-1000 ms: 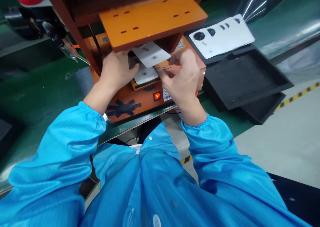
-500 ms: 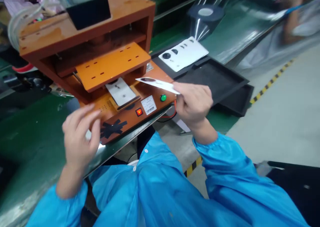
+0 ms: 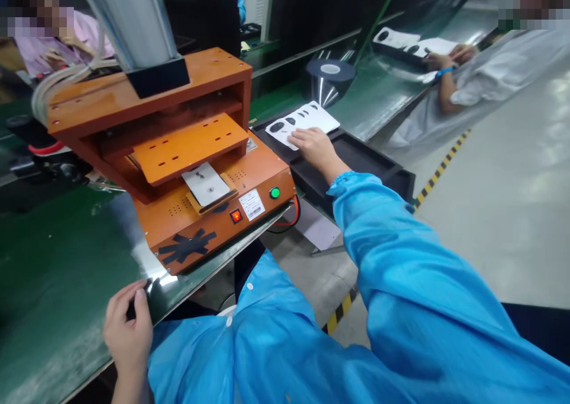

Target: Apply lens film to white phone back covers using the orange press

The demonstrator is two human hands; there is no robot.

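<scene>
White panels [image 3: 324, 117]: thin, smooth, round-cornered, with dark rounded shapes; overlapped in a fan on a matte black tray [image 3: 371, 162], right of the press. Right hand [image 3: 314, 148]: bare, fingers close together, laid over the fan's near edge; whether it grips a panel cannot be told. Left hand [image 3: 129, 324]: bare, curled at the edge of the smooth green surface [image 3: 53, 267], thumb near the fingers; whether anything is pinched cannot be told. Single white panel [image 3: 206, 184]: flat, on the press bed, partly beneath a slotted orange plate [image 3: 191, 147]. Press [image 3: 265, 169]: orange, box-framed; round green button [image 3: 275, 193], square red switch [image 3: 236, 216], star of black tape strips [image 3: 187, 245]. Film roll [image 3: 330, 79]: glossy, round, pale-cored, behind the panels.
</scene>
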